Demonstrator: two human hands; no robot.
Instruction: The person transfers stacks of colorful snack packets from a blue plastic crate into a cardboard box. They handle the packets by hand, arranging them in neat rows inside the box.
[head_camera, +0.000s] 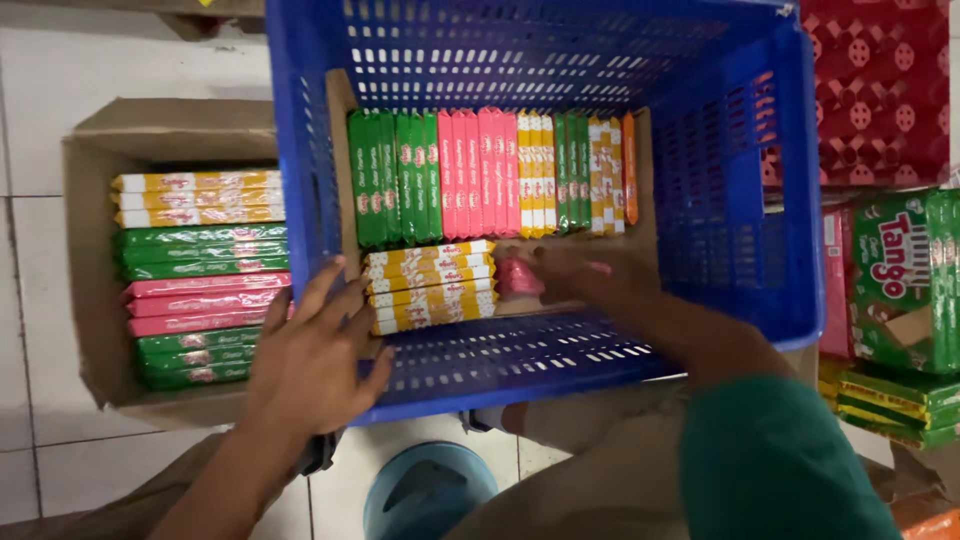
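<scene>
Right hand (575, 268) on pink packs (520, 278), in crate (720, 200)

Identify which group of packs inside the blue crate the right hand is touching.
The right hand rests on the pink packs lying flat beside the yellow stack, unlike the upright row behind.

Inside the blue crate (720, 200), slim wafer packs stand on edge in a back row (490, 175): green, pink, yellow, green, yellow, then one orange. In front of that row, a short stack of yellow packs (430, 288) lies flat. Just beside it, my right hand (585, 270) rests on a pink pack (518, 278). Left of the crate, a cardboard box (100, 300) holds flat packs banded yellow, green, pink, green. Right of the crate lie larger green wafer boxes (905, 280).
</scene>
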